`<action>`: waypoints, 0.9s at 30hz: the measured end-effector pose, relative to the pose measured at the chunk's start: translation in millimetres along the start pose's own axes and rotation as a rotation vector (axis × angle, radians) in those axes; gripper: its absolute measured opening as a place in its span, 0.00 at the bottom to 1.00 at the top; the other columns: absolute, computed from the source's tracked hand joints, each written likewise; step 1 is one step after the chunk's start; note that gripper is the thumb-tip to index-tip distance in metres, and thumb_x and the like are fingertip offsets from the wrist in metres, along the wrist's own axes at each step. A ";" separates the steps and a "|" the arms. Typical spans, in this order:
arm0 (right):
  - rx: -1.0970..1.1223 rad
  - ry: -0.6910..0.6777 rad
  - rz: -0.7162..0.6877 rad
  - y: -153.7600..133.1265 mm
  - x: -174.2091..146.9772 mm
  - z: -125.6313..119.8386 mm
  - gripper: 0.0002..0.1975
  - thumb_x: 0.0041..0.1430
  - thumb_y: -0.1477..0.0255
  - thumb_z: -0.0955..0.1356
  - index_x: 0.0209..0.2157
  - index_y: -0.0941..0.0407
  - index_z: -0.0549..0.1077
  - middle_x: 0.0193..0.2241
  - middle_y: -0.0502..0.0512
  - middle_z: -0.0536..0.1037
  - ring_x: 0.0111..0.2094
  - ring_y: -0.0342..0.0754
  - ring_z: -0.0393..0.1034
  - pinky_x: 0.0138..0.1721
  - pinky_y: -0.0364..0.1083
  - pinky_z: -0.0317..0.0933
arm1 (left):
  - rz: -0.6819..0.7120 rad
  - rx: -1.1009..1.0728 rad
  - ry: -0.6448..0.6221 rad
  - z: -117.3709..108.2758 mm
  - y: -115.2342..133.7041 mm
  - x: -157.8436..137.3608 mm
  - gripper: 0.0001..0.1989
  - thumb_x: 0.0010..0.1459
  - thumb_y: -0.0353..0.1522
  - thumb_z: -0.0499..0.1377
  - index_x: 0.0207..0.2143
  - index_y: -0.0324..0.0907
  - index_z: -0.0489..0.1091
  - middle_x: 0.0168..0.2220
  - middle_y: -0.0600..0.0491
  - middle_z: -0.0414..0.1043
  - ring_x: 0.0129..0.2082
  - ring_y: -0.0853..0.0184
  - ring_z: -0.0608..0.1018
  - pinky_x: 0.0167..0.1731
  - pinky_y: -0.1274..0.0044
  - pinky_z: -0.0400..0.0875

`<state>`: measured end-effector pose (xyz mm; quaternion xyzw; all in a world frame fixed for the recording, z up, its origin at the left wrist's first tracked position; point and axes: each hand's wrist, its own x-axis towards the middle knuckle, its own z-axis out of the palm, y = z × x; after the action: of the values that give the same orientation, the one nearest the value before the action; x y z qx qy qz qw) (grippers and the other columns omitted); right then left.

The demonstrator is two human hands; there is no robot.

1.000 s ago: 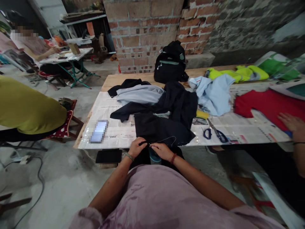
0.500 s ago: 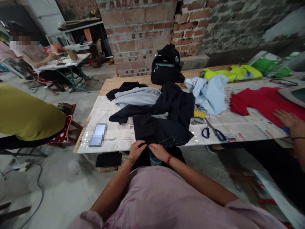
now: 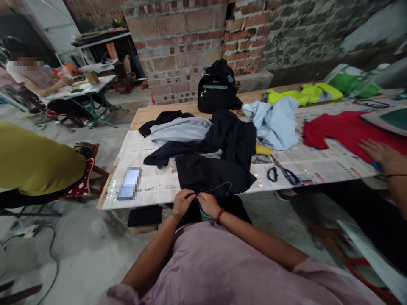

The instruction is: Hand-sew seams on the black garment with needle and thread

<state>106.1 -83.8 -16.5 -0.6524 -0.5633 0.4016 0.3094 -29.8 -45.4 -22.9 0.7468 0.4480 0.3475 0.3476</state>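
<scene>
A dark garment [image 3: 211,171] lies at the table's front edge, its near hem hanging over it. My left hand [image 3: 183,203] is closed in a pinch on the hem. Close beside it, with fingertips almost touching, my right hand [image 3: 208,205] pinches the same edge. Loose white thread [image 3: 219,186] loops over the cloth toward my right fingers, and a few pale stitches run along the hem to the right. Any needle is too small or hidden to see. Right of the garment lie dark-handled scissors [image 3: 288,174], partly open, and a yellow spool-like roll [image 3: 263,150].
A phone [image 3: 129,183] rests on the newspaper-covered table [image 3: 152,192] at left. Behind are a grey cloth [image 3: 182,130], a black backpack [image 3: 218,91] and a light blue garment [image 3: 276,123]. At right, another person's hand [image 3: 378,150] presses a red garment [image 3: 333,129]. Someone in yellow-green sits left.
The view has shifted slightly, so most things appear a little further left. Both my hands keep their pinch at the hem, with hardly any movement.
</scene>
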 end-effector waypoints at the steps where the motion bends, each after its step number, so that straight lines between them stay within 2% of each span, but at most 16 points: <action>1: -0.026 0.006 0.002 -0.5 -0.2 -0.1 0.13 0.54 0.73 0.58 0.26 0.60 0.72 0.23 0.53 0.73 0.25 0.41 0.63 0.27 0.39 0.54 | 0.015 0.000 -0.011 -0.4 0.7 0.0 0.04 0.48 0.30 0.57 0.28 0.41 0.71 0.28 0.54 0.71 0.31 0.70 0.72 0.35 0.76 0.67; 8: -0.033 0.011 -0.035 -5.9 -1.8 -6.8 0.12 0.55 0.73 0.59 0.30 0.59 0.72 0.26 0.54 0.74 0.28 0.42 0.66 0.29 0.40 0.56 | 0.044 -0.057 -0.015 -3.6 5.7 0.4 0.04 0.49 0.31 0.57 0.29 0.41 0.71 0.29 0.53 0.71 0.32 0.70 0.72 0.35 0.76 0.67; 11: 0.057 -0.014 0.063 -5.3 -4.2 -10.4 0.12 0.54 0.71 0.59 0.34 0.59 0.71 0.21 0.51 0.72 0.21 0.39 0.63 0.23 0.38 0.55 | -0.003 -0.054 0.031 -3.0 6.4 0.8 0.05 0.50 0.31 0.56 0.30 0.41 0.71 0.30 0.53 0.71 0.32 0.70 0.72 0.35 0.76 0.68; 14: 0.111 -0.056 0.156 -2.5 -6.6 -12.0 0.11 0.53 0.70 0.59 0.31 0.59 0.70 0.17 0.48 0.69 0.14 0.37 0.58 0.17 0.38 0.51 | -0.034 -0.035 0.044 -1.4 5.8 1.3 0.06 0.50 0.32 0.56 0.30 0.40 0.71 0.31 0.53 0.71 0.32 0.70 0.72 0.35 0.76 0.68; 18: 0.073 -0.019 0.051 -0.3 -6.9 -12.8 0.10 0.52 0.72 0.60 0.23 0.59 0.70 0.17 0.48 0.69 0.19 0.38 0.61 0.22 0.38 0.53 | -0.021 -0.007 0.022 0.4 3.5 2.1 0.06 0.50 0.31 0.56 0.31 0.41 0.70 0.31 0.53 0.71 0.33 0.70 0.72 0.36 0.76 0.67; 20: 0.046 0.022 0.006 -1.3 -5.1 -12.8 0.10 0.52 0.72 0.60 0.22 0.59 0.70 0.18 0.49 0.70 0.22 0.39 0.62 0.25 0.38 0.54 | 0.004 -0.003 -0.001 0.3 2.3 2.6 0.06 0.50 0.30 0.56 0.31 0.41 0.71 0.31 0.53 0.71 0.33 0.70 0.72 0.37 0.76 0.67; 23: 0.026 0.065 0.011 -4.3 -0.9 -10.7 0.10 0.52 0.71 0.61 0.23 0.59 0.70 0.19 0.51 0.71 0.23 0.40 0.63 0.27 0.39 0.55 | 0.058 -0.011 -0.056 -1.3 1.3 3.4 0.06 0.51 0.31 0.56 0.31 0.41 0.71 0.30 0.53 0.71 0.33 0.70 0.72 0.35 0.76 0.67; 25: 0.065 0.046 0.057 -6.0 0.8 -8.8 0.11 0.53 0.71 0.60 0.23 0.59 0.70 0.19 0.51 0.71 0.20 0.39 0.63 0.24 0.39 0.56 | 0.078 -0.009 -0.089 -2.5 1.1 3.4 0.06 0.51 0.31 0.55 0.31 0.41 0.71 0.30 0.53 0.70 0.32 0.70 0.72 0.34 0.76 0.67; 27: 0.131 -0.043 0.120 -6.8 -0.4 -10.0 0.12 0.55 0.71 0.59 0.25 0.59 0.70 0.19 0.50 0.72 0.16 0.37 0.62 0.20 0.38 0.55 | 0.087 0.012 -0.103 -2.8 1.1 2.9 0.06 0.51 0.30 0.55 0.31 0.41 0.71 0.30 0.53 0.70 0.32 0.70 0.71 0.34 0.76 0.67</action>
<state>111.5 -82.4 -5.7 -0.6546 -0.5023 0.4692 0.3147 -30.6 -42.6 -20.0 0.7845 0.3989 0.3204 0.3503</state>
